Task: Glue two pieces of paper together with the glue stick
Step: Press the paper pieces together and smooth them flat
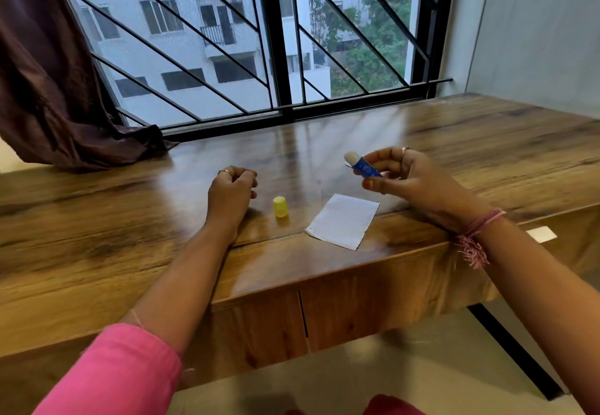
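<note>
Right hand (412, 177) pinches the uncapped glue stick (363, 165) in its fingers, above the paper (344, 219) on the bench (97, 219); left hand (232, 192) is fisted. Unpinned paper may slide (cap (280, 206) could roll).

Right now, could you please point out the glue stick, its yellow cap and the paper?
glue stick (366, 166): head view, blue barrel.
yellow cap (280, 206): head view, side wall.
paper (344, 220): head view, middle of the sheet.
</note>
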{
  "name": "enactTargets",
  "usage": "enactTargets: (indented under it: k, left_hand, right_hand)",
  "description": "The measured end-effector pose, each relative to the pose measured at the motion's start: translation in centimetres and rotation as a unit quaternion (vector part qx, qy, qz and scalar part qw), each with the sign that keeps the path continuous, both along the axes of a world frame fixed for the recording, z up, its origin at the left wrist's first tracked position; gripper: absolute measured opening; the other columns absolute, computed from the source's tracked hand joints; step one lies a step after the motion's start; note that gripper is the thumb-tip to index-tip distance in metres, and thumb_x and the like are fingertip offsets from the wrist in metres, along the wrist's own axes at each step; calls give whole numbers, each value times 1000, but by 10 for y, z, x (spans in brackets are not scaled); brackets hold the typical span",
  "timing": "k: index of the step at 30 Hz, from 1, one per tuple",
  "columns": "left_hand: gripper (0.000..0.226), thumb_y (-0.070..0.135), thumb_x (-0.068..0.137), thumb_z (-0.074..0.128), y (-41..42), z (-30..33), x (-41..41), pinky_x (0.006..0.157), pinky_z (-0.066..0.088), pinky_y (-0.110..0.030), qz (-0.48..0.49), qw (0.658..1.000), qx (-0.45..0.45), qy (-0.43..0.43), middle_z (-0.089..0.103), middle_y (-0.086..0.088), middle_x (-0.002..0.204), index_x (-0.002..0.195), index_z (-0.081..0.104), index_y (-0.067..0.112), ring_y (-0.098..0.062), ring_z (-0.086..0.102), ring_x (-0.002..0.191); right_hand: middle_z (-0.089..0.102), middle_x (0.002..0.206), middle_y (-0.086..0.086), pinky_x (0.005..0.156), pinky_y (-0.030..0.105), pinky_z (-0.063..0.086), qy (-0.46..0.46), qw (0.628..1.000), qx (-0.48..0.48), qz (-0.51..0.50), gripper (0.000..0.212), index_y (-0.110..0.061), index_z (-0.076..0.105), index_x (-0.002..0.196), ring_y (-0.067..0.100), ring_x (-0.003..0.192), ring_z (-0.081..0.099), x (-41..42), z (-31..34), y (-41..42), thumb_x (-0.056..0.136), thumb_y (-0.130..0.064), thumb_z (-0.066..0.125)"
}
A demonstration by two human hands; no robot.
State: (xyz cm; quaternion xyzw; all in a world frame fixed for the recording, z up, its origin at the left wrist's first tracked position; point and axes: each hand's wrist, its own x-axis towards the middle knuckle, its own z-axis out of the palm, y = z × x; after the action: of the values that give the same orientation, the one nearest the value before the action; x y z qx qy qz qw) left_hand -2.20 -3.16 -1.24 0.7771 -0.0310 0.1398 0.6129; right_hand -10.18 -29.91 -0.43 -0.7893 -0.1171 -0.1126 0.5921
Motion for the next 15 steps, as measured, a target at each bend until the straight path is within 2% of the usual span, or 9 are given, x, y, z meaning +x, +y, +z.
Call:
enactTargets:
  k: [2, 6, 7, 11, 15]
  left_hand:
    - [15, 18, 92, 48, 0, 0, 0, 60, 40, -22, 2, 1000, -8, 3, 60, 0, 84, 97, 61, 10, -13, 56, 71]
    - [16, 17, 92, 49, 2, 1, 1, 60, 40, -21, 8, 1000, -24, 6, 60, -1, 84, 99, 61, 9, -13, 55, 71]
    - [16, 17, 91, 49, 2, 1, 0, 59, 40, -21, 7, 1000, -25, 7, 60, -1, 84, 99, 61, 8, -13, 55, 71]
    - [18, 17, 91, 49, 2, 1, 0, 60, 40, -21, 3, 1000, -28, 11, 60, -2, 85, 101, 61, 7, -13, 55, 70]
    - [20, 17, 91, 49, 2, 2, 0, 61, 41, -22, 4, 1000, -25, 9, 60, -1, 84, 102, 61, 5, -13, 55, 69]
  right_hand:
    - [71, 105, 8, 72, 20, 53, -12, 1000, -12, -9, 46, -6, 58, 116, 18, 88, 65, 8, 7, 8, 74, -15, 75]
    - [69, 99, 6, 72, 17, 53, -28, 997, -61, -28, 31, -11, 62, 109, 14, 79, 66, 25, 20, 30, 80, -10, 72]
    - [69, 100, 7, 73, 19, 53, -28, 996, -76, -30, 30, -12, 62, 107, 16, 81, 67, 29, 21, 36, 79, -11, 73]
    - [65, 103, 7, 90, 38, 53, -12, 991, -132, -29, 32, -12, 60, 103, 25, 94, 64, 48, 18, 56, 76, -16, 77]
    - [66, 102, 10, 91, 41, 52, 3, 991, -137, -10, 30, -12, 58, 101, 31, 99, 65, 57, 17, 70, 76, -9, 76]
